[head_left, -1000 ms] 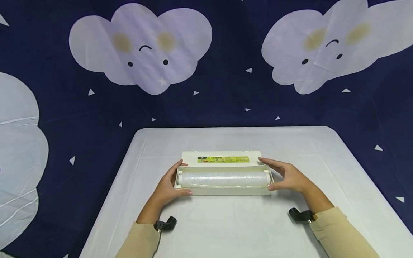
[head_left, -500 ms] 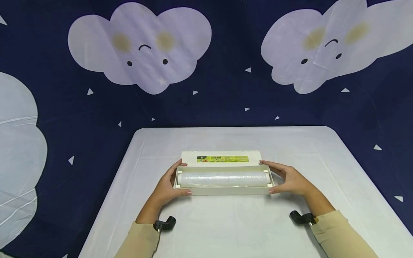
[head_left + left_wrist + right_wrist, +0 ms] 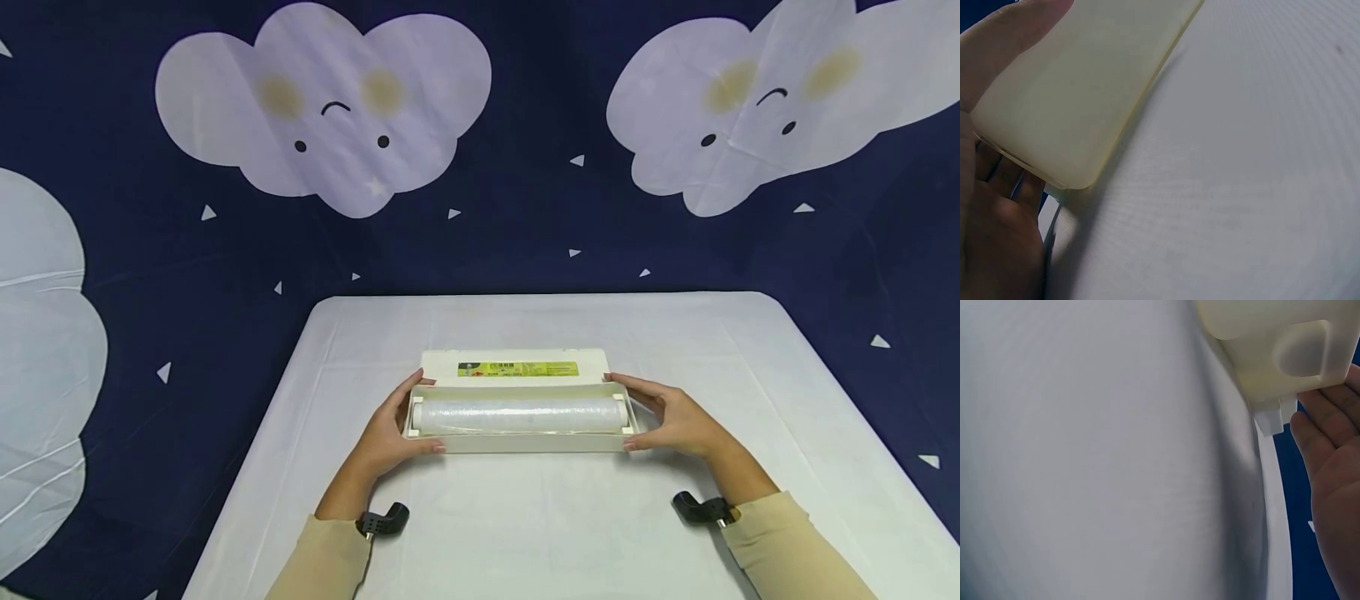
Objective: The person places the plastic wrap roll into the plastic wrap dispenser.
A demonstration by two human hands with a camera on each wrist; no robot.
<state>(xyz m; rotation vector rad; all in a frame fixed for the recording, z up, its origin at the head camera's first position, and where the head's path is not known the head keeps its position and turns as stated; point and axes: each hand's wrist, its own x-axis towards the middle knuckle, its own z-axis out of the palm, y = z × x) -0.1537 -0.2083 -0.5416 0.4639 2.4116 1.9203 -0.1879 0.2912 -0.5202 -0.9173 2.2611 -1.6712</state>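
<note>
In the head view a cream-white cling film box [image 3: 525, 445] sits on the table with its lid [image 3: 441, 367] folded back behind it. A clear, shiny roll of cling film [image 3: 517, 415] lies lengthwise inside. My left hand [image 3: 381, 437] grips the box's left end, thumb on the front wall and fingers reaching round behind. At the opposite end my right hand [image 3: 684, 422] holds the box between thumb and fingers. The left wrist view has the thumb across the box's smooth front [image 3: 1091, 81]. The right wrist view catches the box end [image 3: 1260, 369] with fingertips touching its far edge.
A yellow-green printed label [image 3: 517, 369] is on the lid. The table [image 3: 540, 525] wears a white cloth. Behind it hangs a dark blue curtain [image 3: 525, 250] with pale clouds. Black wrist cameras [image 3: 384, 520] are strapped to both forearms.
Over the second, my right thumb and fingers have shifted slightly outward to the right along the box's end. The box and my left hand stay almost in place.
</note>
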